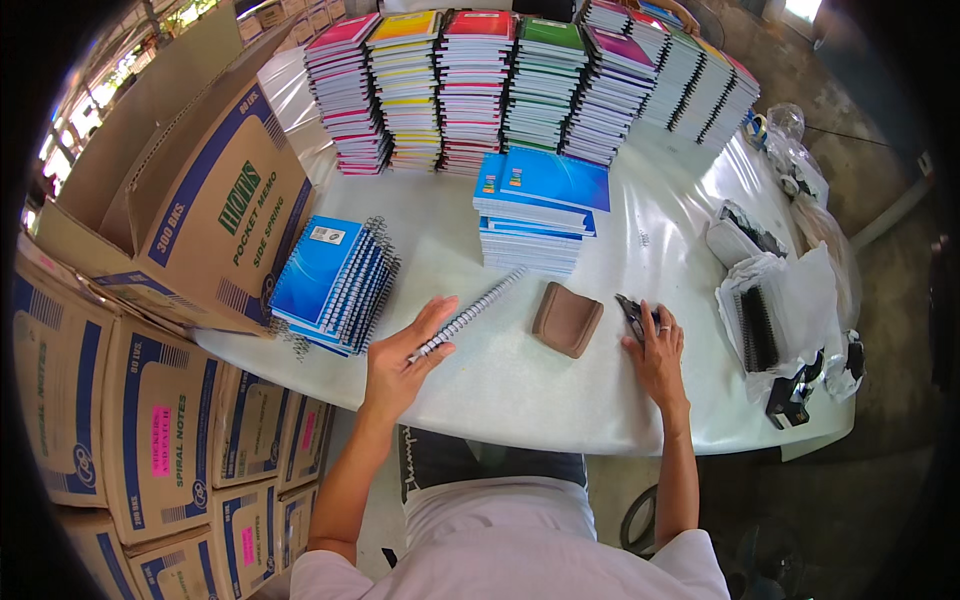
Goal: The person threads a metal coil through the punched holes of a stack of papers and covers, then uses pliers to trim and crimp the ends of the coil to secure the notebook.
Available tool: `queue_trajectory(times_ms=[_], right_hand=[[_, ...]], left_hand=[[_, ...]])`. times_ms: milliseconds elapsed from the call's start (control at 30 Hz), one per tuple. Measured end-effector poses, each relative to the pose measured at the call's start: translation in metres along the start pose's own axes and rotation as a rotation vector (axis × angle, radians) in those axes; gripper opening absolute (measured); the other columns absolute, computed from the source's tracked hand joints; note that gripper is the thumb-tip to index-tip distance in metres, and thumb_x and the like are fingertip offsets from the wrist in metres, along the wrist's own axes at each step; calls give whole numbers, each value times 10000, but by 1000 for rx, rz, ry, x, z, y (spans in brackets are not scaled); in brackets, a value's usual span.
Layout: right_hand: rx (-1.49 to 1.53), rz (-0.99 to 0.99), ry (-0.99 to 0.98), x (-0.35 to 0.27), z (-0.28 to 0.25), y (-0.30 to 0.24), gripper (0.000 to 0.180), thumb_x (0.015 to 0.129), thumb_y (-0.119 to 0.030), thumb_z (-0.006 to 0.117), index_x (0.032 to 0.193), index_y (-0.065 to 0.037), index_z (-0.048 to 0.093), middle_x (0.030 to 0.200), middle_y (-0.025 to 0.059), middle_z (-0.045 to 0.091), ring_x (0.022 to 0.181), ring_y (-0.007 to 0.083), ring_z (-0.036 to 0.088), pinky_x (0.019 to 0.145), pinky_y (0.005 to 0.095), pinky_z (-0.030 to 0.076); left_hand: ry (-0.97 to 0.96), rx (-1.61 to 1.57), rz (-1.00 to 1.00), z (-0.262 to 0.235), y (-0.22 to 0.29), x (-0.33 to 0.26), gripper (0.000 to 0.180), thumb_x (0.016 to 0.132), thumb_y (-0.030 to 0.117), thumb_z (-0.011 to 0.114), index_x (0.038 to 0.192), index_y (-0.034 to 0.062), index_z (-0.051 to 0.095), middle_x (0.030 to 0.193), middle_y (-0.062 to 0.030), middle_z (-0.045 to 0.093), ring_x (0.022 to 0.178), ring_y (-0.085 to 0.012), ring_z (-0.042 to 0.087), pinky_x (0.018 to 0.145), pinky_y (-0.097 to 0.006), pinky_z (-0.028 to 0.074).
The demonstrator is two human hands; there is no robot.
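One left hand [398,358] closed around a spiral notebook [472,314], coil uppermost, above the near edge of a white table [480,395]. To the right, the right hand [655,358], fingers over a black hand tool [630,313]; cannot tell whether grasping or only touching. Between the two, a brown block [566,321]. Near the table's left edge, piled blue coil-bound notebooks [318,270] beside an open cardboard box [225,200]. Mid-table, stacked blue booklets [552,183]. Along the far edge, colourful notebook stacks [472,95]. By the right edge, black coils [757,330] in white wrapping [803,298].
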State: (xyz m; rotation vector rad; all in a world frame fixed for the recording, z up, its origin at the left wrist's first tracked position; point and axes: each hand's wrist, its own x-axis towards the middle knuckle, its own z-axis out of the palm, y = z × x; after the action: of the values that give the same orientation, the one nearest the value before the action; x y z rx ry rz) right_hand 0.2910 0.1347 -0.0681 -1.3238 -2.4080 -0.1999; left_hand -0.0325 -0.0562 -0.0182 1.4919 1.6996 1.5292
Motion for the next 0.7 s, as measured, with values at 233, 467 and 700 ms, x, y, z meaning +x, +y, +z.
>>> queue_trajectory(times_ms=[233, 467, 700], right_hand=[[576, -30, -74, -17, -34, -81, 461, 853, -158, 690, 1304, -168, 598, 1114, 163, 537, 988, 314, 556, 848, 404, 475], [664, -287, -111, -26, -54, -150, 413, 857, -212, 700, 1265, -196, 638, 1066, 125, 544, 917, 282, 557, 812, 395, 483], [1286, 13, -801, -2, -56, -136, 302, 965, -206, 592, 1237, -86, 641, 859, 121, 594, 705, 177, 600, 668, 314, 513]], left_hand=[[13, 678, 166, 40, -21, -22, 591, 837, 197, 727, 1374, 80, 512, 1332, -137, 589, 1218, -362, 566, 962, -423, 497], [56, 722, 141, 44, -13, -22, 621, 808, 149, 745, 1381, 103, 510, 1315, -121, 603, 1180, -349, 598, 927, -412, 518], [59, 688, 163, 36, -6, -22, 666, 757, 142, 766, 1379, 148, 529, 1336, -61, 601, 1157, -326, 612, 934, -401, 506]])
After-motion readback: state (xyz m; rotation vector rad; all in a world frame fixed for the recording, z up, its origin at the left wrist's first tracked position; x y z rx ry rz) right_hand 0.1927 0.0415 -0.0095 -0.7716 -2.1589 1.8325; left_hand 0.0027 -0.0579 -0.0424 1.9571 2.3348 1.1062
